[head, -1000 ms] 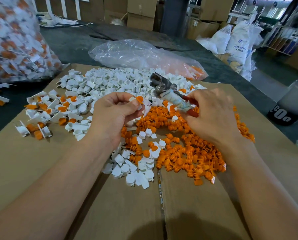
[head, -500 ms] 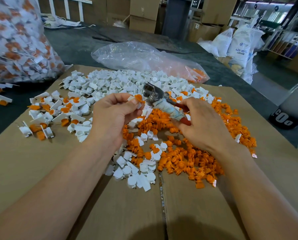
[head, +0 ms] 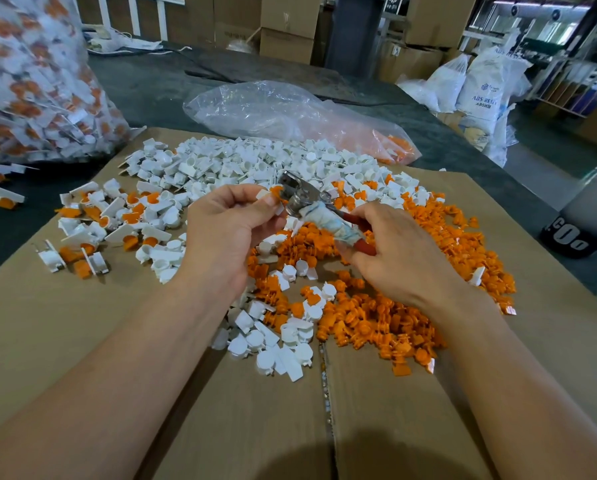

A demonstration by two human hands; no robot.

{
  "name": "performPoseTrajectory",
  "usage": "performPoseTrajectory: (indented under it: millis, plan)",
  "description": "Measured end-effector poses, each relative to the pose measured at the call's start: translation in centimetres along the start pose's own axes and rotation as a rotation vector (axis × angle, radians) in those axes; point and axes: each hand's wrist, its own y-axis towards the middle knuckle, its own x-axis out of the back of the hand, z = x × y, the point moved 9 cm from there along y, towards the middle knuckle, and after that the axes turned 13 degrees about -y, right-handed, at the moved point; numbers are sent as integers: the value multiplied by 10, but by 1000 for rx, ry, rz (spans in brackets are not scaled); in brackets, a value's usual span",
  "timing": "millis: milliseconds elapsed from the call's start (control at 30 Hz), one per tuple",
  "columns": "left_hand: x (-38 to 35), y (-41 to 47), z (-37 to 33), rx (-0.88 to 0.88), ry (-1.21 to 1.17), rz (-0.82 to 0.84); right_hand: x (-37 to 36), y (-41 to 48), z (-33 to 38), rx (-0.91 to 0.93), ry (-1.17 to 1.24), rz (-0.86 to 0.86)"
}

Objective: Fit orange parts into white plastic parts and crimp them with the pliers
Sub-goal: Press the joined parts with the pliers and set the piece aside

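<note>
My left hand pinching orange-in-white part; my right hand gripping pliers, nose pointing left, just beside part.

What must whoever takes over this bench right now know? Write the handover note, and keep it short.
Left hand: pinches one white-and-orange piece, held up over the cardboard.
Right hand: grips the pliers by the handles, with their head at that piece. Whether the crimp is made cannot be told.
Done: a group of assembled pieces lies on the left of the cardboard.
Left: a white parts pile on the far side and an orange parts pile near the right hand.
</note>
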Motion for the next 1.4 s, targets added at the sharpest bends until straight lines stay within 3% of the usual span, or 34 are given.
performPoseTrajectory:
  millis: [367,667,1400]
  plan:
    - [0,0,-1,-26,6,-5,-3,-1,1,-18,27,42]
    - [-2,-2,-2,-39,25,3,8,-1,4,16,-112,-15]
    - [-2,-4,3,-2,184,-15,-8,-4,15,33,155,118]
